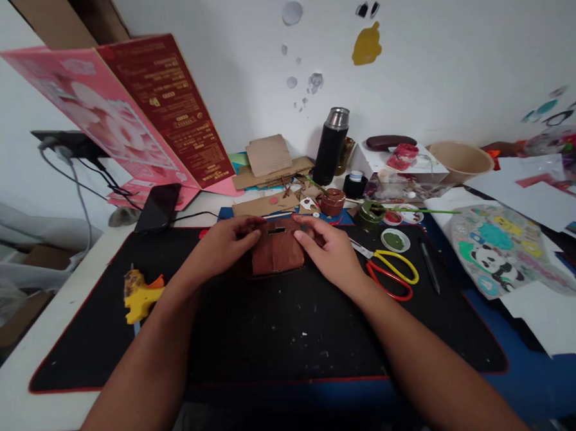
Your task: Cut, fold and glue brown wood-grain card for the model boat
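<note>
A small brown-painted box, seemingly cardboard, sits at the back middle of the black desk mat. A narrow dark slot shows in its upper face. My left hand grips its left edge, thumb in front and fingers behind. On the opposite side my right hand holds the right edge in the same way. Part of the box's far side is hidden by my fingers. Just right of my right hand lie scissors with a red and a yellow handle. A yellow glue gun rests left of my left forearm.
Behind the box stand a brown paint jar, a green paint jar and a black thermos. A phone leans at the back left. A black pen and a panda-painted piece lie right.
</note>
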`<state>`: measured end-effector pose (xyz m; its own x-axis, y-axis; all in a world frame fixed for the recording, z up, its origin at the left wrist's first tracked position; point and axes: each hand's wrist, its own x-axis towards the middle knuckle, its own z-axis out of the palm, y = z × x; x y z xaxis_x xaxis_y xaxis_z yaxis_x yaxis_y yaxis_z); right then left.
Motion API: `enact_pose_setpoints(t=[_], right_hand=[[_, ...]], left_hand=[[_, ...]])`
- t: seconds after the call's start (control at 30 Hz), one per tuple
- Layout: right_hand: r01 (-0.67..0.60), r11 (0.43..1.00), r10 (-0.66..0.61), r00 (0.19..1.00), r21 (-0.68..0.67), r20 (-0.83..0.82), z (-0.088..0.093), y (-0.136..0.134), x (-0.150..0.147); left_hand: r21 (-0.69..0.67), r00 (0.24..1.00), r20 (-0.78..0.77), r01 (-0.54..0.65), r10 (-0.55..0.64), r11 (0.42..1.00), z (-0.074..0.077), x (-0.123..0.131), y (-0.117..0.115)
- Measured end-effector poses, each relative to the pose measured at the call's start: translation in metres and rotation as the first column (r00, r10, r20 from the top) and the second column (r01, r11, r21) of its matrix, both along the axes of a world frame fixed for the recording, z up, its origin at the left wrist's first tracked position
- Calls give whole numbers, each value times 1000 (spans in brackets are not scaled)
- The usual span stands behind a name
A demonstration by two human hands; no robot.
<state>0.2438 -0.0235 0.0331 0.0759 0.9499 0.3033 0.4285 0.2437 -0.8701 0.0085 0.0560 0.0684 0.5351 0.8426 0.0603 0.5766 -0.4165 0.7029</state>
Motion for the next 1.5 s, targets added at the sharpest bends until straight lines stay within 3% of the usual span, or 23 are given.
enact_pose_setpoints(t=[0.37, 0.57, 0.67, 1.1, 1.5], right_hand=[[-2, 1000, 5, 964, -13, 266, 4, -5, 3], [-23, 999, 31, 917, -23, 399, 6, -6, 2], [-29, 999, 42, 910, -37, 413, 7, -7, 2], [-118, 992, 128, 921, -51, 367, 14, -8, 1], [-131, 991, 135, 932, -37, 337, 11, -8, 0]], left_hand=[[1, 999, 5, 46, -46, 999, 2, -1, -1], [274, 991, 85, 73, -100, 959, 9, 2, -9], [310, 982, 78, 139, -171, 940, 9, 5, -12], [98, 972, -83, 229, -222, 968, 1, 7, -10], [41, 981, -104, 171, -166, 984, 0, 3, -6]])
